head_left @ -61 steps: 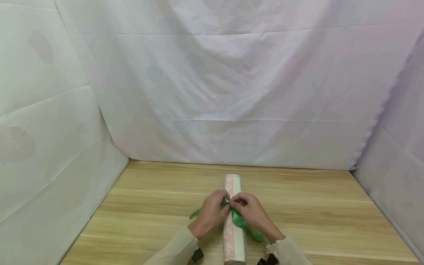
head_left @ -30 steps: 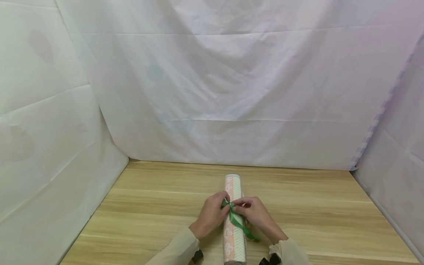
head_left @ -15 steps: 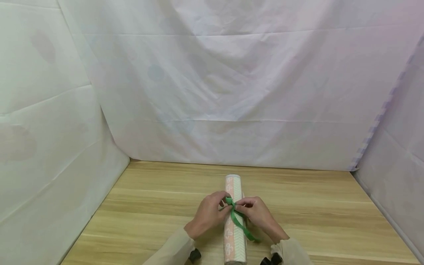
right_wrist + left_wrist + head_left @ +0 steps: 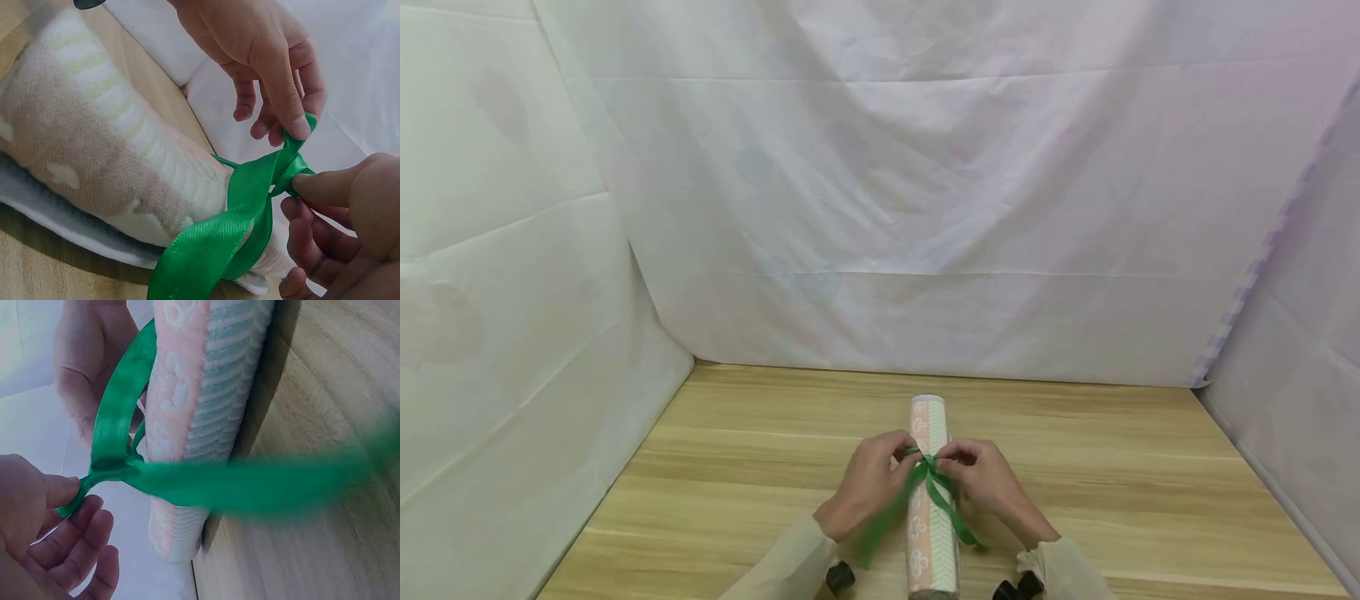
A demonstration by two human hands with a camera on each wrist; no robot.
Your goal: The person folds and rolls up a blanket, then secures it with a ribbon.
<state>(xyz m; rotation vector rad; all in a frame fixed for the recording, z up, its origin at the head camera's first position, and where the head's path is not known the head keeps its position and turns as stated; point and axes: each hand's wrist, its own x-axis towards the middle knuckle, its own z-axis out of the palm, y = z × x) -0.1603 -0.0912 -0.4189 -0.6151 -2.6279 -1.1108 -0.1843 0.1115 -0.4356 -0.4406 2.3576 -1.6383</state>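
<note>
A rolled towel (image 4: 931, 542) in pink and white, with a raised chevron band, lies lengthwise on the table. Green satin ribbon (image 4: 942, 500) is knotted over its middle, and two loose tails hang toward the front. My left hand (image 4: 867, 479) pinches a short green loop left of the knot between thumb and forefinger. On the other side, my right hand (image 4: 988, 477) pinches a ribbon loop close to the knot. In the left wrist view one ribbon tail (image 4: 262, 487) is blurred by motion. The right wrist view shows both thumbs on the ribbon (image 4: 200, 250), with the towel (image 4: 94, 131) behind.
The wood-grain table (image 4: 760, 433) stretches out on both sides of the roll. White cloth hangs as a back wall (image 4: 880, 208) and as side walls (image 4: 512, 333). Black wrist devices (image 4: 840, 577) sit at the cuffs of the pale sleeves (image 4: 790, 558).
The ribbon has been drawn into loops at the knot. A left tail now swings down below my left hand. Both hands have moved slightly apart, still pinching ribbon; the towel stays put.
</note>
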